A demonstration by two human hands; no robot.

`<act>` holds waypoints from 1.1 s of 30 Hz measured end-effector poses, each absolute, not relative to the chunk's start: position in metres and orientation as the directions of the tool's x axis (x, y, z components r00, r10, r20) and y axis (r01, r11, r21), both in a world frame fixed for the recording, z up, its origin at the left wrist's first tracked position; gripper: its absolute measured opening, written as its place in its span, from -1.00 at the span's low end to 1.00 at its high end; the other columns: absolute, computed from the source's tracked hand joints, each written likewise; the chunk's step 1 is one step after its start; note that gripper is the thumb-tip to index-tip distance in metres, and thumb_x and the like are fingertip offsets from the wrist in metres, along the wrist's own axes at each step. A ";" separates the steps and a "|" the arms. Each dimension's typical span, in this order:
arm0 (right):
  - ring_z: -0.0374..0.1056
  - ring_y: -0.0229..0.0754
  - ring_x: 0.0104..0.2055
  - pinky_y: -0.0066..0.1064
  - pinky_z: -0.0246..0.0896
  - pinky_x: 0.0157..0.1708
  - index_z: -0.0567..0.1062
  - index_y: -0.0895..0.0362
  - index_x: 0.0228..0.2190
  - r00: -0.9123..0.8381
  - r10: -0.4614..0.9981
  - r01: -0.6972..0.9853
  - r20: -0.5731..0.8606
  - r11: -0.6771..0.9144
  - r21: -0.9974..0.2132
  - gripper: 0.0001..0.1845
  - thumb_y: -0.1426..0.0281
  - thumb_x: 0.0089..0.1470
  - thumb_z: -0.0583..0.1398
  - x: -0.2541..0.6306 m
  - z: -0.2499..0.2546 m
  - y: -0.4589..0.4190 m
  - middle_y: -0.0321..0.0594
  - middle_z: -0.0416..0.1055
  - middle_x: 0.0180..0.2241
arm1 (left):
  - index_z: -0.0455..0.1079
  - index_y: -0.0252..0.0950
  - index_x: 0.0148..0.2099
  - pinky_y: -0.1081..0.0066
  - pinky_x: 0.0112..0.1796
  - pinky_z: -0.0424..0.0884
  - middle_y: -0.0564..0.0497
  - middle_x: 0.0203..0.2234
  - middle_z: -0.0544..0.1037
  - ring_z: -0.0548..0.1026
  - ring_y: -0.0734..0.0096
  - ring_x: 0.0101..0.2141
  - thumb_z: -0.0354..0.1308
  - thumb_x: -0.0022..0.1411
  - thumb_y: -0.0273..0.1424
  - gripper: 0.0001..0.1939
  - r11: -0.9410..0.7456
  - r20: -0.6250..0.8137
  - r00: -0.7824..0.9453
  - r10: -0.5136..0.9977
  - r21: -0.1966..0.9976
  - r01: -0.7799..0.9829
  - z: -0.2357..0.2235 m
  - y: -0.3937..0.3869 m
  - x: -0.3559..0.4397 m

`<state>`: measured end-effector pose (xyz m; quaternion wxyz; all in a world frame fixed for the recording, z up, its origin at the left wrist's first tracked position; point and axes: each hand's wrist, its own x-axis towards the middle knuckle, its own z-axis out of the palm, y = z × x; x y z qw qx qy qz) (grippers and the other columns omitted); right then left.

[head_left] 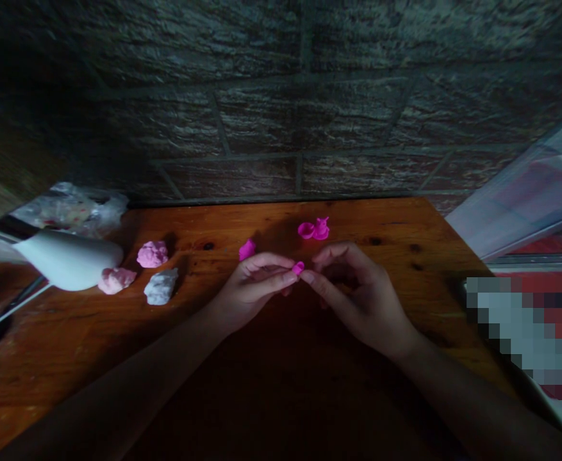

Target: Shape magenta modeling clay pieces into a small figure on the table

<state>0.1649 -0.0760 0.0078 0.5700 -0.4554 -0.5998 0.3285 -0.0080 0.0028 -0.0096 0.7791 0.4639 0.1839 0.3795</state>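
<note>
A small bright-pink piece of modelling clay [298,267] is pinched between the thumb and forefinger of my left hand [256,288]. The thumb of my right hand [357,294] reaches its right side, at or very near the surface, while that hand's forefinger is lifted away and the fingers are apart. Beyond the hands sits a bright-pink modelled clay shape [321,228] beside a small round clay cup [305,230]. Just behind my left hand lies another bright-pink clay lump [247,249], partly covered by the fingers.
On the left of the wooden table [204,224] are a pink lump [152,254], a paler pink lump [116,280] and a white lump [161,286]. A white rounded object [76,256] with a cable and a clear plastic bag [74,211] are further left. A brick wall [261,121] stands behind.
</note>
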 end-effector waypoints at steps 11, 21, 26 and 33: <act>0.37 -0.39 -0.51 -0.57 0.36 -0.55 0.50 0.08 -0.12 0.034 0.967 -0.038 0.252 0.253 -0.967 -0.80 0.39 0.20 0.32 0.165 0.015 -0.075 -0.33 0.50 -0.33 | 0.68 -0.17 -0.31 0.63 -0.39 0.49 0.08 -0.40 0.72 0.60 0.59 -0.43 0.55 0.01 -0.44 -0.83 0.268 0.074 0.638 0.767 0.866 -0.422 -0.009 0.005 -0.009; 0.47 -0.31 -0.35 -0.47 0.37 -0.42 0.59 0.09 -0.19 -0.046 0.933 0.098 0.357 0.360 -0.928 -0.84 0.43 0.15 0.37 0.166 0.017 -0.078 -0.26 0.60 -0.26 | 0.67 -0.15 -0.32 0.57 -0.23 0.56 0.10 -0.36 0.73 0.66 0.54 -0.33 0.56 -0.04 -0.49 -0.78 0.238 0.103 0.634 0.767 0.871 -0.430 -0.010 0.005 -0.012; 0.47 -0.33 -0.37 -0.48 0.36 -0.41 0.59 0.09 -0.20 -0.050 0.924 0.153 0.379 0.382 -0.912 -0.87 0.43 0.17 0.36 0.168 0.018 -0.079 -0.28 0.60 -0.28 | 0.68 -0.13 -0.29 0.59 -0.21 0.56 0.12 -0.32 0.73 0.66 0.55 -0.30 0.55 -0.03 -0.49 -0.77 0.186 0.130 0.628 0.767 0.892 -0.412 -0.011 0.006 -0.013; 0.51 -0.28 -0.30 -0.47 0.40 -0.34 0.58 0.08 -0.18 -0.027 0.925 0.240 0.380 0.375 -0.895 -0.84 0.40 0.17 0.36 0.169 0.014 -0.076 -0.27 0.60 -0.25 | 0.67 -0.25 -0.24 0.42 -0.16 0.57 -0.02 -0.30 0.72 0.65 0.41 -0.29 0.52 0.04 -0.43 -0.81 0.043 0.152 0.595 0.789 0.953 -0.300 -0.014 0.010 -0.014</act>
